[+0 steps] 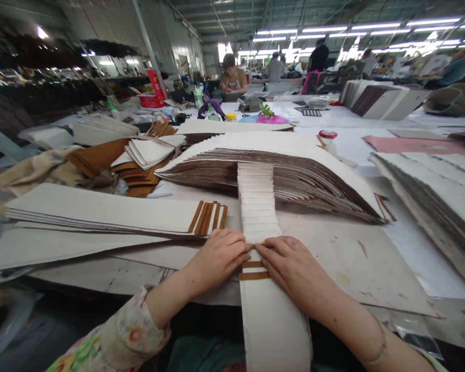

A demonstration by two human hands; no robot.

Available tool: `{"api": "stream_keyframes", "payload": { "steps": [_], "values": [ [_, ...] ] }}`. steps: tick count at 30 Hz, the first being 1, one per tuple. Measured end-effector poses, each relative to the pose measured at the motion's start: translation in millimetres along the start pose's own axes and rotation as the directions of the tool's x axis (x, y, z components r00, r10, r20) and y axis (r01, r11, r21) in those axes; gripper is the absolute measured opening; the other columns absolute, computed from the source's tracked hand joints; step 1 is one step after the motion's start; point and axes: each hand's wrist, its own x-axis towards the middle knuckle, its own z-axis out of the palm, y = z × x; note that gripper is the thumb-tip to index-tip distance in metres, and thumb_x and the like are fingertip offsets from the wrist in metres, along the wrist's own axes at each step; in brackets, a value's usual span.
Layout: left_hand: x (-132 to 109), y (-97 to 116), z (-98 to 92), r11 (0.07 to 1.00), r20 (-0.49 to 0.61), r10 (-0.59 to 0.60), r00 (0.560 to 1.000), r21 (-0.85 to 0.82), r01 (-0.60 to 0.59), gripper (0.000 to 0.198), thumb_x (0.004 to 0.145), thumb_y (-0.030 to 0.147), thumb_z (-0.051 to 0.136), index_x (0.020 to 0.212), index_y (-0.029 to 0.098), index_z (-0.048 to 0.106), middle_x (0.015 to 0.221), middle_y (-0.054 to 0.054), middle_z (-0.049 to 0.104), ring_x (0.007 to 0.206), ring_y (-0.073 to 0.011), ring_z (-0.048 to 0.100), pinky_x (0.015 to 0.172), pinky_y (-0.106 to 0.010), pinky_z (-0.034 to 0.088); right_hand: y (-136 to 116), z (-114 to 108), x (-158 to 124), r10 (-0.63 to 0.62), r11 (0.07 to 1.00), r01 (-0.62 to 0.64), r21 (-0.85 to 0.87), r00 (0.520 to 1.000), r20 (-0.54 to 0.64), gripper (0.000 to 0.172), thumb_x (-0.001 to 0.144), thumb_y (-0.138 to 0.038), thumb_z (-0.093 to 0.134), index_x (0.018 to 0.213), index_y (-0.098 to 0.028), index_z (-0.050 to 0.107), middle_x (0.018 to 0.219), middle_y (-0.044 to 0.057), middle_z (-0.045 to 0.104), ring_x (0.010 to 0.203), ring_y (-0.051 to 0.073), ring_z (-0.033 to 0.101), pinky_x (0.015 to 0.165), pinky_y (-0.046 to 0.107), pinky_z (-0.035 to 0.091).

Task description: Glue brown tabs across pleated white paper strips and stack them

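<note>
A long overlapped row of narrow white strips (258, 201) with brown edges runs down the table's middle toward me. My left hand (218, 257) and my right hand (290, 266) meet at the row's near end, fingers curled and pressed on the top strip. Two brown strip edges (254, 269) show between the hands. Below them the white strips (273, 325) hang over the table's front edge. Fingertips are tucked under, so what they pinch is hidden.
A fanned stack of white and brown sheets (294, 165) lies behind the row. Long white panels with brown strips (101, 212) lie left, more stacks (437, 201) right. Brown pieces (101, 157) sit at back left. People (232, 77) work at far tables.
</note>
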Motion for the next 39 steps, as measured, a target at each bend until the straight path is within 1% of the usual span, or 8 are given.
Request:
{"api": "stream_keyframes", "payload": {
  "steps": [9,13,16,26,29,32,35,39],
  "values": [
    [-19.1,-0.4,-4.5,0.998,-0.012,-0.035,0.999,0.044,0.035,0.025,0.089,0.021,0.04,0.108,0.023,0.055,0.1,-0.002,0.059,0.095,-0.0183,0.047,0.082,-0.033,0.031,-5.0,5.1,-2.3,-0.029,0.995,0.019,-0.095,0.995,-0.097,0.018,0.086,-0.016,0.041,0.093,-0.014,0.058,0.085,0.008,0.058,0.084,0.021,0.053,0.076,0.037,0.043],
    [-36.5,14.7,-1.7,0.982,-0.114,-0.183,0.977,-0.078,0.175,0.027,0.087,0.027,0.042,0.111,0.021,0.052,0.109,-0.006,0.054,0.102,-0.0204,0.047,0.087,-0.035,0.034,-4.9,6.2,-3.8,-0.006,0.999,0.001,-0.05,0.994,-0.106,0.019,0.087,-0.016,0.04,0.092,-0.016,0.059,0.082,0.007,0.058,0.081,0.019,0.053,0.077,0.035,0.042],
    [-45.5,36.0,8.5,0.932,-0.127,-0.31,0.942,-0.234,0.275,0.055,0.08,0.038,0.053,0.128,0.019,0.035,0.126,-0.011,0.041,0.117,-0.0244,0.036,0.097,-0.039,0.032,-2.4,4.8,-3.9,0.043,0.999,-0.041,0.022,0.991,-0.126,0.02,0.087,-0.017,0.039,0.094,-0.017,0.058,0.087,0.007,0.058,0.082,0.018,0.052,0.077,0.034,0.042],
    [-48.4,53.0,36.0,0.773,0.02,-0.48,0.877,-0.463,0.434,0.076,0.073,0.037,0.059,0.135,0.017,0.021,0.139,-0.011,0.024,0.129,-0.0258,0.021,0.107,-0.042,0.022,16.8,-23.9,26.4,0.27,0.923,-0.288,0.256,0.957,0.103,0.041,0.09,-0.038,0.03,0.06,-0.018,0.049,0.059,0.002,0.051,0.061,0.015,0.048,0.063,0.028,0.036],
    [-50.2,54.6,34.1,0.757,0.01,-0.486,0.874,-0.495,0.426,0.075,0.072,0.034,0.059,0.135,0.017,0.022,0.139,-0.012,0.023,0.129,-0.0266,0.021,0.107,-0.043,0.021,9.2,-36.2,23.0,0.205,0.729,-0.309,0.611,0.95,0.235,0.047,0.088,-0.05,0.03,0.064,-0.017,0.054,0.06,0.0,0.054,0.059,0.013,0.049,0.06,0.025,0.038],
    [-52.8,58.8,32.5,0.74,-0.018,-0.476,0.879,-0.548,0.39,0.076,0.07,0.028,0.063,0.134,0.022,0.024,0.137,-0.01,0.024,0.128,-0.0261,0.023,0.106,-0.043,0.022,4.3,-37.9,11.4,0.076,0.327,-0.351,0.878,0.935,0.345,0.054,0.087,-0.054,0.026,0.075,-0.015,0.062,0.076,0.004,0.063,0.074,0.015,0.057,0.073,0.027,0.042],
    [-54.4,62.8,32.1,0.722,-0.047,-0.47,0.881,-0.595,0.353,0.075,0.068,0.025,0.065,0.133,0.025,0.027,0.136,-0.01,0.024,0.126,-0.0259,0.025,0.105,-0.044,0.024,7.0,-26.7,2.5,0.064,-0.022,-0.445,0.895,0.893,0.446,0.064,0.086,-0.059,0.021,0.076,-0.014,0.066,0.08,0.007,0.065,0.078,0.018,0.059,0.076,0.03,0.044],
    [-52.5,66.7,30.6,0.711,-0.1,-0.461,0.882,-0.636,0.3,0.036,0.07,0.025,0.064,0.105,0.02,0.055,0.132,-0.011,0.031,0.123,-0.0259,0.03,0.102,-0.04,0.029,11.5,-9.1,2.1,0.106,-0.107,-0.471,0.875,0.87,0.481,0.065,0.084,-0.06,0.023,0.068,-0.014,0.066,0.094,0.008,0.064,0.087,0.02,0.059,0.084,0.033,0.042]
  ]
}}
